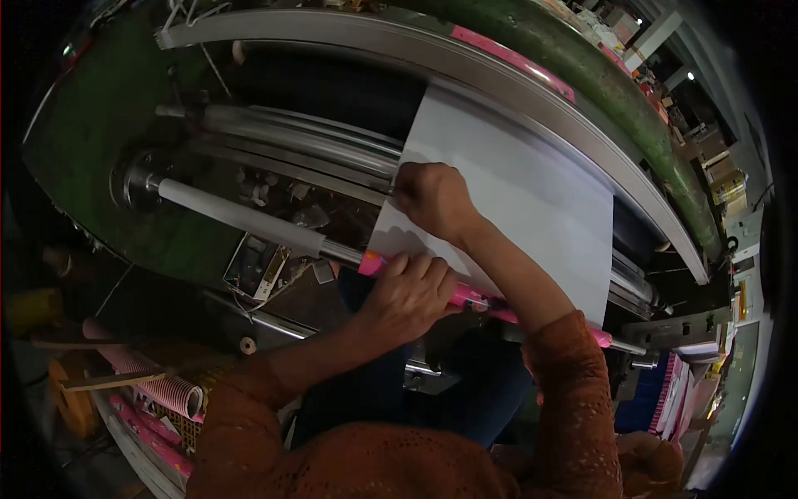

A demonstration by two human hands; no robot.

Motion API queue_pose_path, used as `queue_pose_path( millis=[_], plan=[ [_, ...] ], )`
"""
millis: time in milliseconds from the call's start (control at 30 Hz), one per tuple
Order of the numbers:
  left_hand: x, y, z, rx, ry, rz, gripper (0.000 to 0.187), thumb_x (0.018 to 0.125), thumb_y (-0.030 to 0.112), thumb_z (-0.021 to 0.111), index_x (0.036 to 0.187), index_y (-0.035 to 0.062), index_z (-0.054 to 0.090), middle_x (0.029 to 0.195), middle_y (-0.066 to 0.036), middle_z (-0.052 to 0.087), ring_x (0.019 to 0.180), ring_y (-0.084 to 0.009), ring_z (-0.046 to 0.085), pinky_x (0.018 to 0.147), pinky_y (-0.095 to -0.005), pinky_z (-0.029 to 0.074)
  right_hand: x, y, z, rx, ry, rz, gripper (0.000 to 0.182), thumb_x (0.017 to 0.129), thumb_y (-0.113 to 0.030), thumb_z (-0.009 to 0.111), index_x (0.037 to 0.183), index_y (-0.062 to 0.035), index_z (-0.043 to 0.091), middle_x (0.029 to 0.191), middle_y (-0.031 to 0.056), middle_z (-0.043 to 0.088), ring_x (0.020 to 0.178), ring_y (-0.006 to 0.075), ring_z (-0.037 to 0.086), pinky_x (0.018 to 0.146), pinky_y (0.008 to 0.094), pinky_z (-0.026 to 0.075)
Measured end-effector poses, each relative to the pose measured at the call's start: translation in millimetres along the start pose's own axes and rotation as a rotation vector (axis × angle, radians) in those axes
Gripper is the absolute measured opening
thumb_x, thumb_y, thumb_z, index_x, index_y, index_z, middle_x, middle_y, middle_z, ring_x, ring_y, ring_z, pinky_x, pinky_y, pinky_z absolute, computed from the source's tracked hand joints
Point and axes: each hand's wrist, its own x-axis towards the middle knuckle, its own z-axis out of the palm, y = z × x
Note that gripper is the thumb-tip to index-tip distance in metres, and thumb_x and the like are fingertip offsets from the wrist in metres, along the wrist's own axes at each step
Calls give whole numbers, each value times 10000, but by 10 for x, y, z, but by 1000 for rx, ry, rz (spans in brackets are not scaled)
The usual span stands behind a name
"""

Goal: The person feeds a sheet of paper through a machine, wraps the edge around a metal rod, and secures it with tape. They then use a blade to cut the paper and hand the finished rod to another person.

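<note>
My left hand is curled over a pink patterned roll of paper on a thin metal shaft. A wide white sheet runs from the machine's rollers down to this roll, its pink printed side showing on the roll. My right hand is closed in a fist at the sheet's left edge, above my left hand. Its fingertips are turned away, so what they hold is hidden. My right forearm crosses over the sheet and part of the roll.
A white cardboard tube sits on the shaft's left part, beside a round metal flange. Metal rollers and a long curved frame bar lie beyond. A small box with loose bits is below. Rolls stand at lower left.
</note>
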Motion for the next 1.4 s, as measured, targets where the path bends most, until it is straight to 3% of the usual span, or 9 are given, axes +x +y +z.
queue_pose_path(
  millis=[267, 533, 633, 700, 767, 867, 1133, 1300, 1400],
  plan=[
    [61, 30, -79, -64, -167, -50, 490, 709, 389, 732, 1004, 28, 580, 960, -126, 571, 909, -315, 535, 811, -434, 399, -161, 99, -318, -241, -215, -94, 106, 681, -91, 655, 781, -73, 685, 865, 149, 681, 826, 310, 674, 687, 400, 543],
    [-16, -7, 11, 122, -131, 17, 531, 660, 368, 762, 1017, 56, 523, 966, -115, 538, 945, -320, 522, 832, -457, 405, -2100, 1486, -1418, -330, -242, 26, 166, 797, -212, 604, 778, -47, 612, 706, 146, 623, 706, 379, 632, 633, 459, 501],
    [-18, -7, -32, 99, -189, -12, 542, 653, 304, 781, 1048, 47, 513, 988, -139, 539, 961, -337, 522, 834, -464, 407, -2847, 1962, -2053, -696, -494, 162, 61, 747, -115, 620, 714, -70, 643, 685, 124, 643, 685, 330, 659, 574, 431, 511],
    [-26, -97, -79, 96, -261, 0, 535, 659, 283, 778, 1056, 44, 510, 997, -149, 542, 965, -346, 525, 837, -460, 410, -3167, 2134, -2385, -867, -365, 285, 40, 758, -109, 628, 753, -70, 634, 718, 107, 644, 713, 310, 660, 577, 413, 506],
    [-34, -83, -73, 94, -333, 3, 529, 665, 261, 775, 1065, 41, 507, 1005, -158, 544, 970, -355, 528, 839, -457, 412, -3258, 1710, -2551, -573, 210, 169, 63, 771, -109, 642, 782, -61, 601, 769, 98, 642, 751, 296, 659, 586, 403, 497],
    [125, 130, 92, 101, -446, -51, 511, 687, 255, 761, 1084, 36, 526, 1032, -173, 552, 985, -358, 535, 837, -453, 422, -3508, 1113, -2214, -93, 674, 216, 144, 730, 20, 691, 836, -34, 611, 787, 91, 632, 713, 280, 640, 626, 336, 510],
    [1541, 2624, 992, 22, -258, 269, 292, 813, 340, 684, 873, 92, 544, 825, -70, 569, 767, -225, 612, 650, -337, 492, -4409, 882, -1271, 486, 1136, 675, 43, 863, -14, 659, 881, 9, 628, 765, -2, 599, 682, 46, 531, 609, 199, 432],
    [2041, 3755, 1626, 33, -100, 279, 83, 842, 188, 563, 793, 122, 572, 737, -26, 576, 650, -163, 605, 567, -310, 477, -5156, 851, -1114, 501, 1266, 999, 66, 890, -15, 626, 944, 20, 608, 830, 19, 630, 754, 66, 565, 701, 199, 445],
    [2301, 4310, 1838, -20, -81, 198, 98, 846, 195, 565, 798, 112, 585, 739, -39, 599, 647, -190, 636, 553, -322, 499, -5427, 878, -1049, 447, 1461, 973, 59, 875, -4, 638, 928, 11, 617, 803, 6, 625, 722, 60, 572, 669, 197, 454]
  ],
)
